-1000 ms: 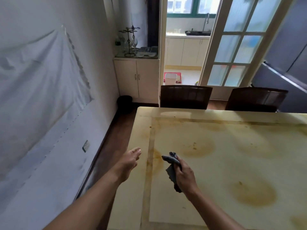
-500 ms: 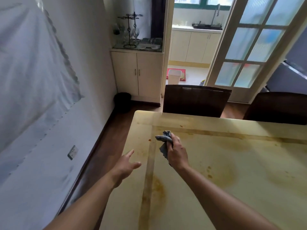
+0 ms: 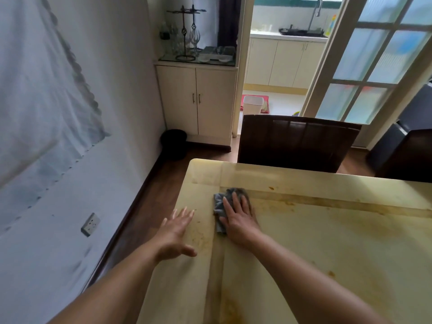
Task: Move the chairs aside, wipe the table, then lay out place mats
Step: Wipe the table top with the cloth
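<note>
A cream table [image 3: 327,242] with brown stains fills the lower right. Near its far left corner lies a grey cloth [image 3: 222,202], and my right hand [image 3: 238,218] presses flat on it with straight fingers. My left hand [image 3: 175,232] is spread open over the table's left edge, slightly blurred; I cannot tell if it touches the surface. A dark brown chair [image 3: 297,141] stands pushed against the far edge. A second dark chair [image 3: 406,155] is at the far right, partly cut off.
A white wall with a socket [image 3: 90,224] runs close along the left, leaving a narrow strip of wooden floor. A black bin [image 3: 174,142] sits by a cream cabinet [image 3: 196,101]. A glazed door [image 3: 374,66] and a kitchen doorway lie beyond.
My right hand carried the cloth forward toward the far left corner and laid it flat on the table, opening from a grip to a press. My left hand moved forward and spread.
</note>
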`<state>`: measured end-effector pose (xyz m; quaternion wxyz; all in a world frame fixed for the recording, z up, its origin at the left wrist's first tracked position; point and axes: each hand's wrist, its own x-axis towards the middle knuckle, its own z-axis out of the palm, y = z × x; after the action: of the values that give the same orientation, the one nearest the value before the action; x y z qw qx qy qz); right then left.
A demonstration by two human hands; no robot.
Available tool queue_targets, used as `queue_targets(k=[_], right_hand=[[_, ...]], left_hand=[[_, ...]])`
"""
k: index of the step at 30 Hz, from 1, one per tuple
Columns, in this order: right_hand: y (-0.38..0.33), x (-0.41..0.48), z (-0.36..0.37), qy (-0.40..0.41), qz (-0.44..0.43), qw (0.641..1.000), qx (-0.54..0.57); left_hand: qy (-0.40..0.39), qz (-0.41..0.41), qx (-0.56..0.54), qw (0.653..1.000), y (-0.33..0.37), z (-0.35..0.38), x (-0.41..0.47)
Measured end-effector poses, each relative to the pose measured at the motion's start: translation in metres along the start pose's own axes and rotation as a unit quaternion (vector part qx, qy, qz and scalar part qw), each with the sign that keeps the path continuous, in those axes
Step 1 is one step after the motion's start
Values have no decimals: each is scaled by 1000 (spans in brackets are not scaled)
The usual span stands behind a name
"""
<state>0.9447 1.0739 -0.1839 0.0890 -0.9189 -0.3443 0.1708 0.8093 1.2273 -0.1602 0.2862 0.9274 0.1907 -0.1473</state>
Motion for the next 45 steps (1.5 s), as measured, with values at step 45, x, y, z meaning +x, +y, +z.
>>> queue_targets(k=[45], right_hand=[[-57,101,-9,11,-64,997,-49]], left_hand=[[20,22,104,994,-11,3,13]])
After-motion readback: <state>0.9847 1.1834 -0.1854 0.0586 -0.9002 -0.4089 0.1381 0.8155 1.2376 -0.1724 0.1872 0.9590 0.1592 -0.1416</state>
